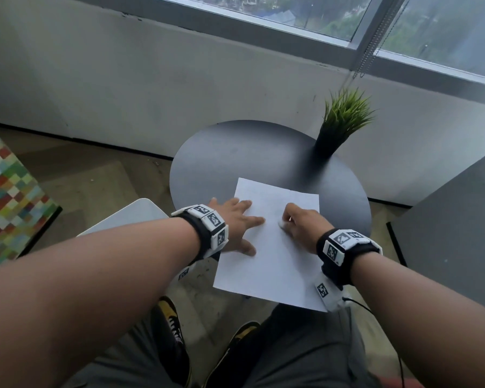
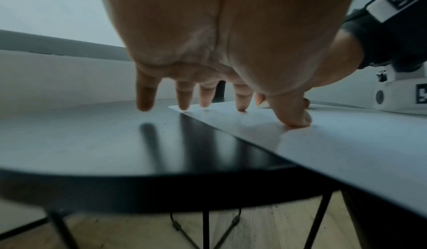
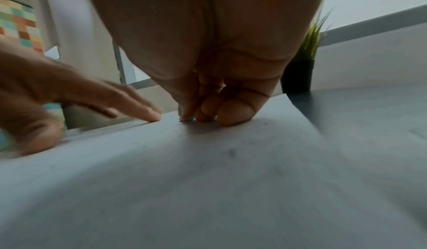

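Pinching a small white lump, maybe an eraser, the right hand presses it down on the flat white paper sheet. The left hand lies flat, fingers spread, holding the sheet's left edge on the round black table. Faint grey marks show, so I think the rubbing is only partly done.

Left hand splayed flat, right hand pinching

Potted grass plant is set at far right edge of round black table. Multicoloured checked block is seen well apart, left.
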{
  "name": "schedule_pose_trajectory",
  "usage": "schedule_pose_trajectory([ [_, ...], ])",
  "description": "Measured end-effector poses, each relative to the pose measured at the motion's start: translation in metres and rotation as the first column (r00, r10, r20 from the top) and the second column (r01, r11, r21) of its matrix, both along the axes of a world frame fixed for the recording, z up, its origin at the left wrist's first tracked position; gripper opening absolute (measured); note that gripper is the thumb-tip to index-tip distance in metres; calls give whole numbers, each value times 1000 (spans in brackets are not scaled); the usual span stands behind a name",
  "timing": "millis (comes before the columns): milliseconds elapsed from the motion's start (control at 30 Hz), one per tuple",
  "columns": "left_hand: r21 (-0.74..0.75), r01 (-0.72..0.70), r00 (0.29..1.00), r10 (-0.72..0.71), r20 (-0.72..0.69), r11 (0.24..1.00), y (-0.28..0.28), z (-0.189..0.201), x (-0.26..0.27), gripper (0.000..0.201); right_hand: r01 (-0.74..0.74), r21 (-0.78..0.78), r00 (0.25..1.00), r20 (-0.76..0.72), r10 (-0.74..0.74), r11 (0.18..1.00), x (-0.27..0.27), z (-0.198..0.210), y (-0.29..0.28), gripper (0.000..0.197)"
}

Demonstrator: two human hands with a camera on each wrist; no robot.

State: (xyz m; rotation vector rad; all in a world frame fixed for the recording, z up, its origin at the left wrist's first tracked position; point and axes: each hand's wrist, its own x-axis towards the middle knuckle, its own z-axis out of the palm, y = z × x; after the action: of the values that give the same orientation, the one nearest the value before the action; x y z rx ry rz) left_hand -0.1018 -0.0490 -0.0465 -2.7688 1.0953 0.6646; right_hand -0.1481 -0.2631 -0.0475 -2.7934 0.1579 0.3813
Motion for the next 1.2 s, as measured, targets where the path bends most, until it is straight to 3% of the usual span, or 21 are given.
schedule_pose_trajectory([
  [100,31,5,999,-4,-52,999,9,-6,-2,117,40,-45,999,-9,-40,998,9,4,1,14],
  [167,43,12,998,-10,-58,999,10,-7,-1,124,-12,-91,1000,16,13,996,6,8,10,14],
  [267,43,28,998,-26,-59,999,7,-5,3,127,-297,-80,954,7,298,952,-17,13,40,13],
  [333,65,37,997,-32,-70,997,7,-4,4,128,-532,-85,846,-82,527,842,-36,20,59,10],
  [367,72,38,997,-33,-72,997,7,-4,5,129,-580,-90,813,-113,571,809,-38,21,60,9],
  [533,91,19,997,-13,-70,996,3,-3,4,134,-289,-159,954,33,297,944,-9,17,26,14],
  [600,107,21,997,-14,-71,994,1,-2,4,135,-386,-148,920,9,391,911,-20,15,39,14],
  [667,118,29,998,-21,-66,993,1,-1,4,136,-559,-86,829,-82,553,825,-42,15,60,9],
  [733,127,34,998,-27,-60,991,-1,0,5,137,-593,-96,804,-125,582,799,-44,19,61,10],
  [867,126,9,998,-2,-60,992,-5,1,7,141,-318,-205,947,-18,321,926,-9,19,30,18],
  [933,135,10,998,-1,-65,991,-5,1,7,141,-384,-221,921,-29,387,896,-18,17,39,18],
  [1000,142,20,998,-11,-65,990,-5,1,7,143,-551,-159,834,-102,542,819,-41,18,61,13],
  [1067,149,32,997,-22,-68,988,-5,2,8,144,-615,-122,787,-144,599,779,-47,21,66,10],
  [1100,146,33,997,-23,-72,989,-5,2,8,144,-582,-136,813,-140,566,802,-38,21,60,12],
  [1200,131,22,997,-13,-73,991,-3,1,6,142,-276,-168,961,-38,273,946,-4,21,31,16],
])
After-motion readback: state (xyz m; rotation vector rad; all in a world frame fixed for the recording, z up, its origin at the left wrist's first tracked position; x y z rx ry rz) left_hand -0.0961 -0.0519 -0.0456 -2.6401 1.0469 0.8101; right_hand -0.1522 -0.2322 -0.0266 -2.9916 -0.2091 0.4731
